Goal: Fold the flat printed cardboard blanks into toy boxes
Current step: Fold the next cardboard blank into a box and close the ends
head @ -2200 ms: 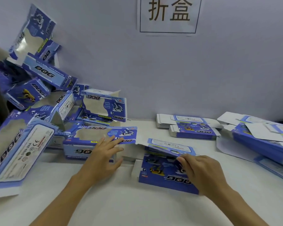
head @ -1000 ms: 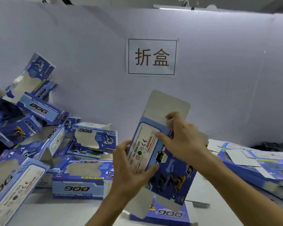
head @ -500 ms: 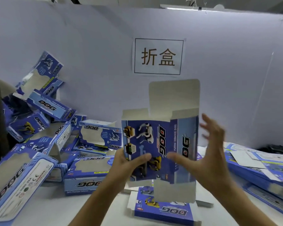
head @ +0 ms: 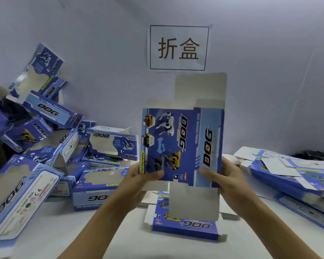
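White table (head: 105, 245), many folded boxes (head: 51, 139) piled left.
We grip 1 blank (head: 181, 144) upright, left hand (head: 138, 176) and right hand (head: 230, 176) fingers clamped on its edges; flat stacks (head: 295, 176) remain.

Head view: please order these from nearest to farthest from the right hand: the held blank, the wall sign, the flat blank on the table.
1. Held blank: gripped by the right hand.
2. Flat blank: on the table, below-left of the hand.
3. Wall sign: high behind.
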